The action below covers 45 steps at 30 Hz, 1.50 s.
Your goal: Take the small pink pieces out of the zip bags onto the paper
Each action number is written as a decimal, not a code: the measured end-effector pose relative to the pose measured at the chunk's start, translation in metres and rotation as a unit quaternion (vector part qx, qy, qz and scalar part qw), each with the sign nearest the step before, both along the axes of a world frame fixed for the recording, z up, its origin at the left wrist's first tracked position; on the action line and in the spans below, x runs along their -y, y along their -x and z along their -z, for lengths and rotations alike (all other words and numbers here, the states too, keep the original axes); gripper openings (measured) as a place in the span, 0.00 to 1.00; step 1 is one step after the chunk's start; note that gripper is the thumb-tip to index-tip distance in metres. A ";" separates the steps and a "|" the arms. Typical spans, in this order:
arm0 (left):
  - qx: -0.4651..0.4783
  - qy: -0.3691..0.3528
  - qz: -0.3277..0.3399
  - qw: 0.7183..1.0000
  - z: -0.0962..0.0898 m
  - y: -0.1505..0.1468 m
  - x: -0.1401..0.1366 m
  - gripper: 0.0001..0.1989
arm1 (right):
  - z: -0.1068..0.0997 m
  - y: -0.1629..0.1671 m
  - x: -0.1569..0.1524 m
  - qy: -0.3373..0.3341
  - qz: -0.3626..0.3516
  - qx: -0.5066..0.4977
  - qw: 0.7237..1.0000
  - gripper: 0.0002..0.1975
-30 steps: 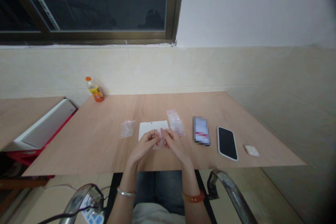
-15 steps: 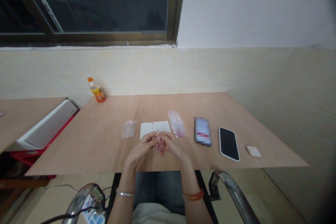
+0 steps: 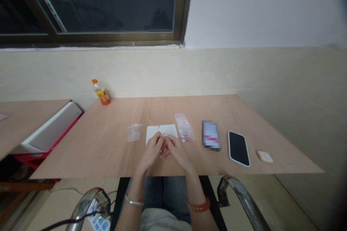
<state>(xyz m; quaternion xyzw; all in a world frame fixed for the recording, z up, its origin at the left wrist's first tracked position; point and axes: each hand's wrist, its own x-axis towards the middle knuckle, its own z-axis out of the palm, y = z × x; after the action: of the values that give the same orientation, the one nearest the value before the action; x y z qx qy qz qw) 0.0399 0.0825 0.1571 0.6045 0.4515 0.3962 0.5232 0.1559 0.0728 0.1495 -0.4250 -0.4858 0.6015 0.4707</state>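
My left hand (image 3: 151,152) and my right hand (image 3: 178,151) meet over the table's front part, fingertips pinched close together. Whatever lies between them is too small and too hidden by the fingers to make out. Just beyond the fingertips lies a white sheet (image 3: 152,130) with a few tiny reddish specks on it. To the left of the sheet rests a small clear plastic bag (image 3: 134,133). On its right, a row of overlapping clear zip bags (image 3: 184,126) shows pink bits at the near end.
A phone with a lit, blurred screen (image 3: 211,135), a dark-screened phone (image 3: 238,148) and a small white case (image 3: 265,156) lie on the right of the wooden table (image 3: 94,151). An orange drink bottle (image 3: 102,94) stands at the back left. Metal chair arms flank me.
My fingers have drawn into a tighter pinch, with knuckles raised and fingertips turned toward each other. The whole view has shifted slightly.
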 end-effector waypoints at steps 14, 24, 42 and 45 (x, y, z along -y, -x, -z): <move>0.003 -0.039 -0.010 0.999 -0.005 -0.004 -0.002 0.18 | -0.002 0.000 -0.003 -0.043 0.025 0.016 0.999 0.16; -0.153 -0.138 -0.105 0.973 -0.011 -0.012 0.004 0.14 | -0.001 -0.003 -0.002 -0.094 0.066 0.105 0.988 0.14; -0.258 -0.193 -0.187 0.928 0.011 -0.006 0.002 0.14 | 0.004 0.009 -0.004 -0.177 0.145 0.322 0.919 0.13; -0.241 -0.184 -0.188 0.934 0.012 -0.002 0.002 0.14 | 0.004 0.010 -0.005 -0.168 0.158 0.295 0.927 0.14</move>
<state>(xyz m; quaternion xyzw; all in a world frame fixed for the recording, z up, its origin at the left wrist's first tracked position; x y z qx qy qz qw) 0.0420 0.0809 0.1448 0.6718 0.5882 0.4062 0.1941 0.1463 0.0774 0.1450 -0.5691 -0.6232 0.2766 0.4597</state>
